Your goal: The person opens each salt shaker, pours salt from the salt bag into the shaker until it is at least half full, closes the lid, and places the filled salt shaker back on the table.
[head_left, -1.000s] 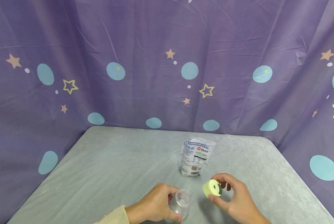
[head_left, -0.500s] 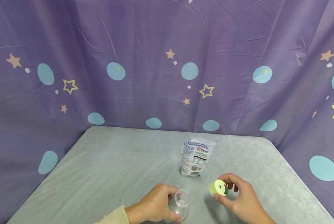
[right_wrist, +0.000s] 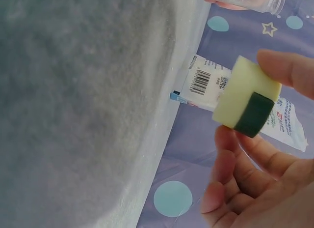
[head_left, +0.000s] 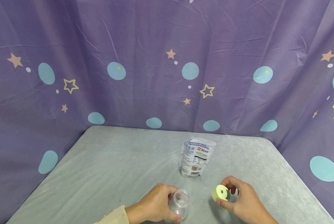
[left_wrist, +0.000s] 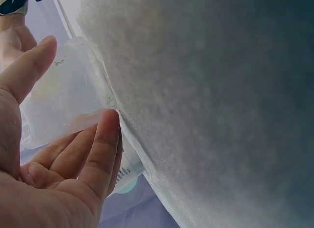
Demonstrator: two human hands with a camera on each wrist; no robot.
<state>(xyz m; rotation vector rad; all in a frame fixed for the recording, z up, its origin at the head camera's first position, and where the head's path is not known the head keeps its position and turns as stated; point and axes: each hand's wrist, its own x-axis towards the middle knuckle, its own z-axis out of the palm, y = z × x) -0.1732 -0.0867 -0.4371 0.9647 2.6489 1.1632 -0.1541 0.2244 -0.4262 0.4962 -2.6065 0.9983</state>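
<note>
On the near part of the table my left hand (head_left: 158,202) holds a clear jar (head_left: 181,203), thumb on the near side and fingers on the far side. The jar stands upright, its round mouth uncovered. In the left wrist view the see-through jar wall (left_wrist: 64,98) fills the space between thumb and fingers. To the right, my right hand (head_left: 244,199) pinches a pale yellow-green cap (head_left: 220,193) between thumb and fingertips, held above the table and tilted. A dark green patch marks the side of the cap (right_wrist: 245,98) in the right wrist view.
A white pouch (head_left: 196,157) with blue print and a barcode stands upright behind the two hands. The pale grey tablecloth (head_left: 113,165) reaches back to a purple curtain (head_left: 155,40) with stars and blue dots.
My right hand has moved right and a little toward me with the cap, away from the jar. The left hand and the jar stay where they were.
</note>
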